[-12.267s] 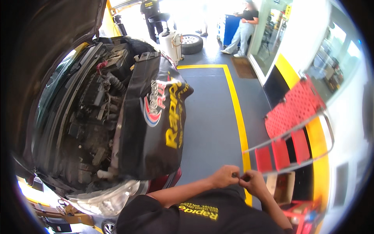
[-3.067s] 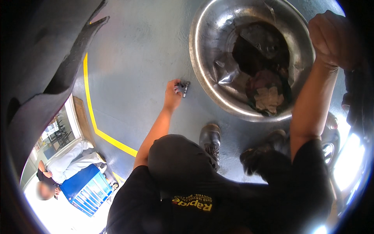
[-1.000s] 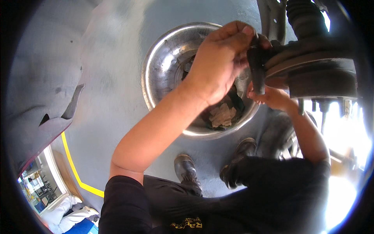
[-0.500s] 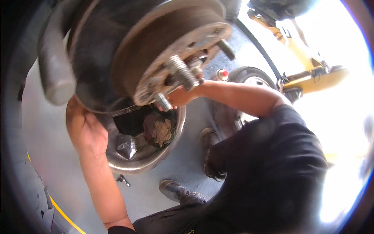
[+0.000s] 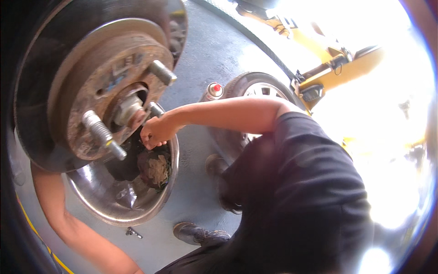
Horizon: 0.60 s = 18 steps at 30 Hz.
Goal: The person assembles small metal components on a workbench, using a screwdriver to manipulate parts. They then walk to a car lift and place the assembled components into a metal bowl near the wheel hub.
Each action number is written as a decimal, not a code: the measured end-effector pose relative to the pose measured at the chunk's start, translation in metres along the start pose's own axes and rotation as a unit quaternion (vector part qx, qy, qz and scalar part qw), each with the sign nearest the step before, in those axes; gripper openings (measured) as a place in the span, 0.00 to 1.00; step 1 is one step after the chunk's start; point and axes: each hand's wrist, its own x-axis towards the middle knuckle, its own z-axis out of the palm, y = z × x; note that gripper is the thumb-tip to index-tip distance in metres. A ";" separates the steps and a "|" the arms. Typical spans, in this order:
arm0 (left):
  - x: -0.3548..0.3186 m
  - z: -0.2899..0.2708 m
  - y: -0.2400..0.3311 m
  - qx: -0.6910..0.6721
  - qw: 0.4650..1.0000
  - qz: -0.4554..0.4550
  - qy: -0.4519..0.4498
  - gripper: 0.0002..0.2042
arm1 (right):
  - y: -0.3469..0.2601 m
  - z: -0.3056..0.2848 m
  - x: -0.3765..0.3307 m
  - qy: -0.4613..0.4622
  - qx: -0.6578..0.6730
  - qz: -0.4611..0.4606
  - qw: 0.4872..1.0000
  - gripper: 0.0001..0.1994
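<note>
A rusty wheel hub (image 5: 86, 98) with threaded studs and a central nut fills the upper left, in front of a dark brake disc (image 5: 34, 105). My left arm (image 5: 50, 192) reaches up behind the disc's lower edge, which hides that hand. Just beside the hub's lower right stud is my right hand (image 5: 159, 131), its fingers curled together; whatever they may hold cannot be made out. Beneath it lies a round metal basin (image 5: 157, 208) containing a crumpled tan rag (image 5: 157, 170), dark pieces and a clear plastic scrap (image 5: 127, 196).
A small dark metal part (image 5: 134, 233) lies on the grey floor near the basin. To the right are a spray can (image 5: 213, 91) with a red top and a wheel with tire (image 5: 255, 84). Yellow lift arms (image 5: 340, 75) stand at the upper right. My boot (image 5: 196, 233) is below.
The view has shifted, so hub and basin appear further left. My left hand, partly visible before, has gone behind the disc. My right hand, earlier partly behind the studs, now shows more fully.
</note>
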 end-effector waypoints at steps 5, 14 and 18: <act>-0.003 -0.005 -0.021 -0.114 0.991 -0.066 -0.032 0.20 | -0.025 -0.007 -0.022 0.013 0.002 0.011 1.000 0.17; 0.007 0.051 -0.031 -0.234 0.963 -0.110 -0.073 0.21 | -0.018 -0.003 -0.013 0.012 0.014 -0.035 0.999 0.17; 0.009 0.038 -0.021 -0.183 0.974 -0.110 -0.079 0.22 | -0.021 0.001 -0.023 0.011 0.017 -0.020 1.000 0.17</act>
